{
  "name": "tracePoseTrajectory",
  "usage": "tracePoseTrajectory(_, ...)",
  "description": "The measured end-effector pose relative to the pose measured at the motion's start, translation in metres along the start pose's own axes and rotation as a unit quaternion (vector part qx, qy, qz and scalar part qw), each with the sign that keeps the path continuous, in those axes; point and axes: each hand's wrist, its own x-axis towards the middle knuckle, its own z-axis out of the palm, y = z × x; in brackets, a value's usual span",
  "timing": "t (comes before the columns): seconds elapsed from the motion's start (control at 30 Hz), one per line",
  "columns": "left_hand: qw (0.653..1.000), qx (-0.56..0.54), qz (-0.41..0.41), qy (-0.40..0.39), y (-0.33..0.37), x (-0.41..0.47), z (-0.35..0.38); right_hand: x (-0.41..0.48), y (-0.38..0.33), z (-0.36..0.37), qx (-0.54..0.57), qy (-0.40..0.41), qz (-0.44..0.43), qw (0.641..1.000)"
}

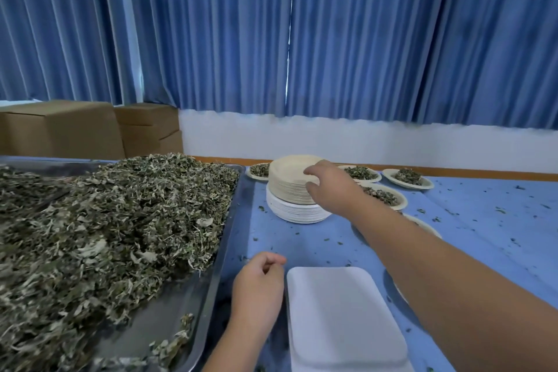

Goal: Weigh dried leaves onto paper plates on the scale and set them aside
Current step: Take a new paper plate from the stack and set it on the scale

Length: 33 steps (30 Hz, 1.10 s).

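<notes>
On a blue worktop [483, 220] strewn with leaf crumbs, a person's right hand [329, 187] reaches to a stack of paper plates [287, 178], fingers over the top plate and thumb against its rim, pinching it. The left hand [256, 287] rests loosely curled, holding nothing, just beside the white scale [341, 317]. Dried leaves [105, 220] heap a metal tray [208, 296] at left. Filled plates [425, 185] sit beyond the right arm.

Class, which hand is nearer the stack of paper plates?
Right. The right hand touches the stack of paper plates at its rim; the left hand is well short of it, beside the scale.
</notes>
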Motion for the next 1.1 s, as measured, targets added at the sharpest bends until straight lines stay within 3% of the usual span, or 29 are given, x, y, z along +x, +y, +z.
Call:
tracePoseTrajectory(0.17, 1.0, -0.015, -0.01, -0.008, 0.002, 0.001, -0.003, 0.022, 0.004, 0.017, -0.019, -0.047, 0.049, 0.998)
tracePoseTrajectory(0.47, 1.0, -0.006, -0.012, -0.014, 0.004, -0.001, -0.001, 0.028, -0.001, 0.006, 0.051, -0.031, 0.074, 0.996)
tracePoseTrajectory(0.83, 1.0, 0.0, -0.013, -0.023, 0.003, -0.002, -0.001, 0.018, -0.007, -0.002, 0.213, 0.105, 0.073, 0.969)
tracePoseTrajectory(0.97, 1.0, 0.003, -0.011, -0.029, 0.004, -0.003, -0.002, -0.025, -0.015, 0.011, 0.335, 0.143, 0.04, 0.93)
tracePoseTrajectory(1.1, 0.999, -0.027, 0.001, -0.019, 0.011, -0.006, -0.006, -0.086, -0.012, 0.007, 0.363, 0.137, 0.005, 0.921)
